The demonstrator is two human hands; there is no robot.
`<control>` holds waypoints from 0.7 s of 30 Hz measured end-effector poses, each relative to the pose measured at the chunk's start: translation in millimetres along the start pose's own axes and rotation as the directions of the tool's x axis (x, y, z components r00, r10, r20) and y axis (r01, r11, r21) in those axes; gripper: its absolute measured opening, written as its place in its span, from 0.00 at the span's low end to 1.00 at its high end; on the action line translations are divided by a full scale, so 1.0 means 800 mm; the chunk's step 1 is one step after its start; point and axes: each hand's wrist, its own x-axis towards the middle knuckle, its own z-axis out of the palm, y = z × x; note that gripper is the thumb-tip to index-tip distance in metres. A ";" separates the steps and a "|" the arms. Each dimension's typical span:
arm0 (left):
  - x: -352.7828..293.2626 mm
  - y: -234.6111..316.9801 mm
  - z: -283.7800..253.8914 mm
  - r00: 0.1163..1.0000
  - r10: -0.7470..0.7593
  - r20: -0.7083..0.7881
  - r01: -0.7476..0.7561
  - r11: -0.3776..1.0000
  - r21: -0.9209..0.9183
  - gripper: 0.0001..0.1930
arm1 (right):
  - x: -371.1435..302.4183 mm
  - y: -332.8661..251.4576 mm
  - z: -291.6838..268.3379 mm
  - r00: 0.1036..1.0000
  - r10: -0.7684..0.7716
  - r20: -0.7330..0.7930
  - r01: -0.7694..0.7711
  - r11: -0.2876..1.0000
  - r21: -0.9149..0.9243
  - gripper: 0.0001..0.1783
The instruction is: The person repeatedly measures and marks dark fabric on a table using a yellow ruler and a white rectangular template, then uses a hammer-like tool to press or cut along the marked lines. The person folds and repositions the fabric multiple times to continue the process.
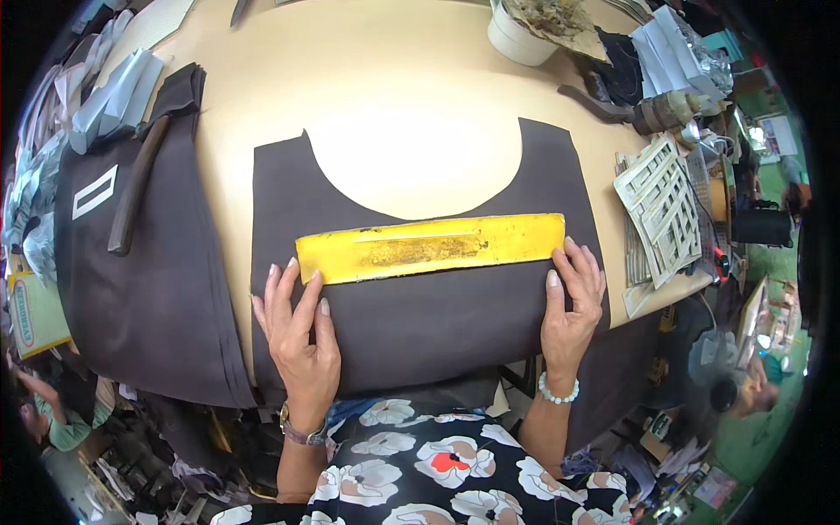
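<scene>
A long yellow strip-shaped piece (pixel 525 238), with a scuffed brown patch along its middle, lies across a dark brown sheet (pixel 437 324) of leather-like material. That sheet has a deep rounded cut-out at its far edge. At the strip's left end, my left hand (pixel 302 337) has its fingers stretched and spread, with fingertips at the near corner. My right hand (pixel 573 306) is at the other end, fingers extended and thumb apart, fingertips touching the near right corner. Neither palm is closed round the strip.
On the left, a hammer (pixel 140 192) and a small white frame (pixel 94 192) lie on stacked dark sheets (pixel 149 324). Slotted pale templates (pixel 661 210) lean at the table's right edge. A white pot (pixel 521 39) and a curved-handled tool (pixel 595 105) stand farther back.
</scene>
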 end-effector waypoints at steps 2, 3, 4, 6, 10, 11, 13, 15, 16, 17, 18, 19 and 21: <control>0.001 0.002 -0.001 1.000 -0.002 0.004 0.002 1.000 -0.002 0.16 | -0.003 0.000 0.000 1.000 0.008 -0.003 -0.008 1.000 -0.008 0.15; 0.002 0.003 -0.002 1.000 -0.002 0.007 0.002 1.000 -0.003 0.16 | -0.001 -0.001 0.000 1.000 0.006 -0.004 -0.006 1.000 -0.007 0.16; 0.001 0.003 -0.002 1.000 -0.004 0.009 0.004 1.000 -0.004 0.17 | 0.000 -0.002 0.000 1.000 0.005 -0.005 -0.006 1.000 -0.009 0.16; 0.000 0.001 -0.002 1.000 -0.008 0.015 0.008 1.000 -0.005 0.17 | -0.001 0.000 0.001 1.000 0.009 -0.005 -0.009 1.000 -0.013 0.16; -0.001 -0.001 0.001 1.000 -0.006 0.019 0.006 1.000 -0.005 0.17 | -0.002 0.002 0.001 1.000 0.009 0.000 -0.009 1.000 -0.023 0.16; -0.001 0.000 0.000 1.000 -0.011 0.021 0.011 1.000 -0.002 0.17 | -0.002 0.002 0.001 1.000 0.008 0.003 -0.008 1.000 -0.026 0.16; -0.001 0.001 0.000 1.000 -0.015 0.020 0.015 1.000 -0.001 0.17 | -0.001 0.001 0.001 1.000 0.003 0.004 -0.003 1.000 -0.028 0.16; 0.001 0.000 -0.001 1.000 -0.011 0.025 0.012 1.000 -0.004 0.17 | 0.000 0.000 0.000 1.000 0.005 0.008 -0.005 1.000 -0.028 0.16; 0.001 0.000 -0.001 1.000 -0.013 0.026 0.013 1.000 0.002 0.17 | 0.000 0.001 0.001 1.000 0.000 0.006 0.000 1.000 -0.024 0.16; 0.001 0.000 -0.001 1.000 -0.014 0.026 0.014 1.000 0.008 0.17 | 0.000 0.001 0.001 1.000 -0.006 0.003 0.006 1.000 -0.020 0.16; 0.000 0.000 -0.002 1.000 -0.015 0.027 0.015 1.000 0.015 0.17 | 0.000 0.001 0.002 1.000 -0.005 0.004 0.006 1.000 -0.021 0.16; 0.001 0.000 -0.002 0.999 -0.015 0.029 0.015 1.000 0.012 0.17 | -0.001 0.001 0.002 1.000 -0.003 0.004 0.003 1.000 -0.025 0.16; 0.001 0.000 -0.003 0.999 -0.014 0.033 0.014 1.000 0.007 0.17 | -0.002 0.000 0.002 1.000 -0.001 0.002 0.001 1.000 -0.030 0.17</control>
